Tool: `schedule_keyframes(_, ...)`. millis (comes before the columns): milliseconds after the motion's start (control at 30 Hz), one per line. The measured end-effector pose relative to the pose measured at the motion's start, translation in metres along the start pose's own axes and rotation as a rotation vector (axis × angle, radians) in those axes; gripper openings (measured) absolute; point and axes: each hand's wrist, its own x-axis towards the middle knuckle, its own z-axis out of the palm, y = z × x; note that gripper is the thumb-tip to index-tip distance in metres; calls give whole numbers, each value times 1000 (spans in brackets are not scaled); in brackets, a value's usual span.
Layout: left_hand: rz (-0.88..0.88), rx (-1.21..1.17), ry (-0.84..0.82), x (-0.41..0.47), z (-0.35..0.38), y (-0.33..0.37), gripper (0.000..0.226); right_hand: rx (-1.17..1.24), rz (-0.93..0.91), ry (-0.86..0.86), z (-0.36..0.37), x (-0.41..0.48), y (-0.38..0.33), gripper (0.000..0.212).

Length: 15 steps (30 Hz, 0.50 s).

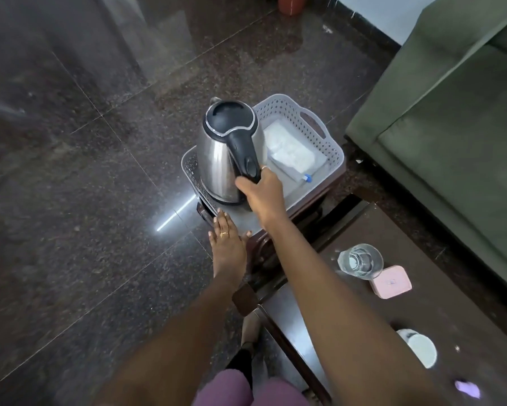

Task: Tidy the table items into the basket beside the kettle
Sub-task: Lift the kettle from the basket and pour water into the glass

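A steel kettle [217, 153] with a black lid and handle stands at the left end of the grey perforated basket [331, 142]. My right hand [261, 194] is shut on the kettle's handle. My left hand [227, 244] lies flat on the basket's near edge, fingers spread, holding nothing. Inside the basket lie a white packet [290, 150] and a small blue-capped item [306, 178]. On the dark table [363, 317] to the right are a clear glass [360, 260], a pink box [390, 281], a white cup [420, 348] and a small purple item [467, 389].
The basket sits on a dark wooden stool [261, 253] beside the table's far end. A green sofa [451, 127] fills the right side. Polished dark stone floor [85, 171] spreads to the left. My purple-clad knee [231, 388] is at the bottom.
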Motion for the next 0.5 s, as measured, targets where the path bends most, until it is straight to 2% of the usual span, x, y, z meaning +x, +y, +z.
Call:
schedule_keyframes(133, -33, 80, -47, 1, 0, 3, 70, 50, -59, -45, -20, -18, -28, 11)
schedule_keyframes(300, -31, 101, -45, -5, -13, 11, 66, 50, -121, 26, -78, -40, -73, 11)
schedule_keyframes(433, 145, 143, 18, -21, -12, 30, 52, -65, -119, 107, -136, -75, -81, 13)
schedule_keyframes(500, 262, 112, 24, -32, -6, 48, 54, -201, -111, 171, -165, -97, -77, 16)
